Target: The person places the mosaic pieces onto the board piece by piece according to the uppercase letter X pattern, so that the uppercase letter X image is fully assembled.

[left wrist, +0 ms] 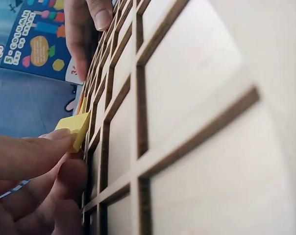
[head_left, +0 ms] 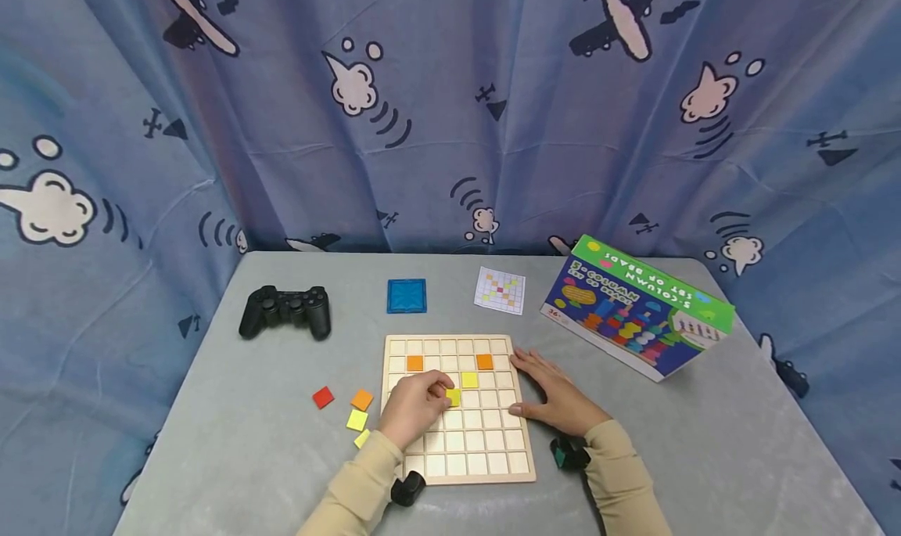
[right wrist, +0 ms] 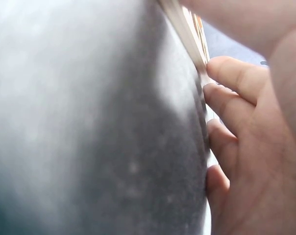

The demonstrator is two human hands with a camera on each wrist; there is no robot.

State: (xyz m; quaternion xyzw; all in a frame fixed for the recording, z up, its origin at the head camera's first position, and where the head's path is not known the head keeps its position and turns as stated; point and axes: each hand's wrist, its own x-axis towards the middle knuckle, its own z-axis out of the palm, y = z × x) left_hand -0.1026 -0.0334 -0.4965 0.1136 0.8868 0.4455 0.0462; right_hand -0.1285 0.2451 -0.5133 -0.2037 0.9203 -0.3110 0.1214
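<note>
A wooden grid board [head_left: 450, 465] lies on the grey table. My left hand [head_left: 415, 405] pinches a yellow square tile [left wrist: 75, 128] between thumb and fingers, low over a cell near the board's middle. Two orange tiles, one at the left [head_left: 415, 363] and one at the right [head_left: 484, 361], sit in an upper row, and another yellow tile [head_left: 469, 379] lies in the row below. At the board's right edge my right hand [head_left: 561, 399] rests with fingers spread, thumb and fingertips touching the rim.
Left of the board lie loose red [head_left: 323, 397], orange [head_left: 362, 399] and yellow [head_left: 357, 419] tiles. Farther back are a black game controller [head_left: 285, 311], a blue tray [head_left: 407, 296], a pattern card [head_left: 500, 290] and a colourful box [head_left: 637, 309]. A blue curtain [head_left: 450, 113] hangs behind the table.
</note>
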